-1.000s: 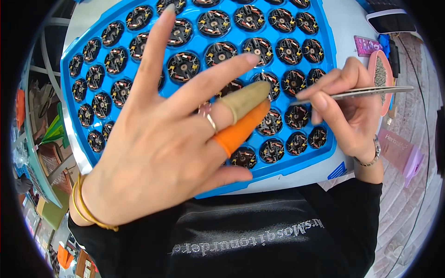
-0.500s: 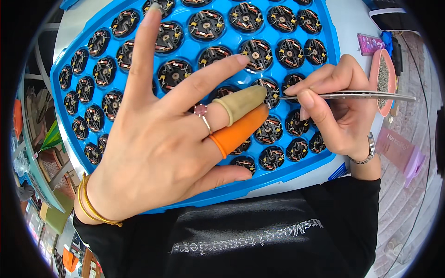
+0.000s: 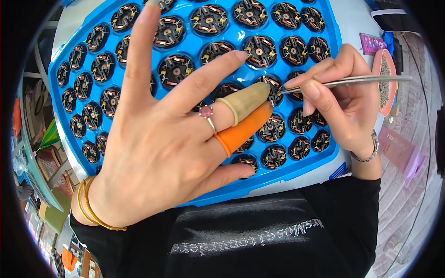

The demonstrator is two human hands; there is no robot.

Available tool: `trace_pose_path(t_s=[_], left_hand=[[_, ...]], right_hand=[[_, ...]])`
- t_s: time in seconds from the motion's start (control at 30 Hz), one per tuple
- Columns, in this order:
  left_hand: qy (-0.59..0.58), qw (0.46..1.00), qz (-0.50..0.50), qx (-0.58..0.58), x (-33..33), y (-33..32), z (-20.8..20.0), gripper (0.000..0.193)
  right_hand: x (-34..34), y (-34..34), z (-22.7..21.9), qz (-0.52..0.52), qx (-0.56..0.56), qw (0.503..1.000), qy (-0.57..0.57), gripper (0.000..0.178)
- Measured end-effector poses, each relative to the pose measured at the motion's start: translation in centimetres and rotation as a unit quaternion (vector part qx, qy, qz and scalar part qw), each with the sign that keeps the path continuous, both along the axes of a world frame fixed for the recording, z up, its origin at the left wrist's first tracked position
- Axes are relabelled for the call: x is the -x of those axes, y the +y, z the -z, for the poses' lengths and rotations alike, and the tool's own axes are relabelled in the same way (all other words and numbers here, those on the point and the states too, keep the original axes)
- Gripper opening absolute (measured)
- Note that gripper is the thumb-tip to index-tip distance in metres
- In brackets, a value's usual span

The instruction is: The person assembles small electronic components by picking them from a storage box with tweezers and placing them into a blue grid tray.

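Note:
A blue plastic tray (image 3: pixel 259 181) holds rows of round black parts with copper-coloured pieces and fine wires. Over it spreads my left hand (image 3: pixel 157 125), its fingers apart; a beige and an orange finger cot cover two of them. Those two covered tips rest against one round black part (image 3: pixel 275 88), partly hidden beneath them. Pinched in my right hand (image 3: pixel 340 99) are metal tweezers (image 3: pixel 366 81), whose tips reach that same part from the right. Whether the tweezers grip anything is too small to tell.
Right of the tray stands a pink oval dish (image 3: pixel 384 83) of small grey pieces. Near it lie a purple packet (image 3: pixel 372 44), a phone-like dark slab (image 3: pixel 396 21) and a clear pinkish container with a lilac lid (image 3: pixel 401 150). Shelving (image 3: pixel 44 171) with clutter fills the left side.
The tweezers' rear end has lifted a little, and my right-hand fingers have risen slightly. My left hand stays over the same part, its covered fingertips shifted slightly.

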State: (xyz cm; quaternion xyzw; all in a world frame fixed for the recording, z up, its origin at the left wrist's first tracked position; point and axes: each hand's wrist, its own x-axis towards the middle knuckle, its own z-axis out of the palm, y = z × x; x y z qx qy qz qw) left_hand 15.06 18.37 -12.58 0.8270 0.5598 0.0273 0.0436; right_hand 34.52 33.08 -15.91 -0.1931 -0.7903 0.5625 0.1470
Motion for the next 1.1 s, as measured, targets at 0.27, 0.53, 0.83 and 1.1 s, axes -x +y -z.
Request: trace_pose_path(t_s=[0.27,0.53,0.83,1.1], left_hand=[[-0.005,0.998,-0.046,0.047,-1.1,-0.1,-1.5,0.058],[-0.031,0.997,-0.050,0.047,-0.9,0.0,-1.0,0.058],[-0.011,0.999,-0.027,0.016,-1.2,-0.2,-0.7,0.059],[-0.018,0.999,-0.037,0.024,-1.3,-0.2,-0.8,0.063]], right_hand=[[-0.1,0.3,-0.4,-0.026,0.073,0.997,-0.022,0.019],[-0.9,-1.0,-0.1,-0.142,-0.271,0.949,0.076,0.024],[-1.5,-0.1,0.0,-0.075,-0.102,0.991,0.053,0.022],[-1.6,-0.1,0.0,-0.029,-0.052,0.997,0.053,0.017]])
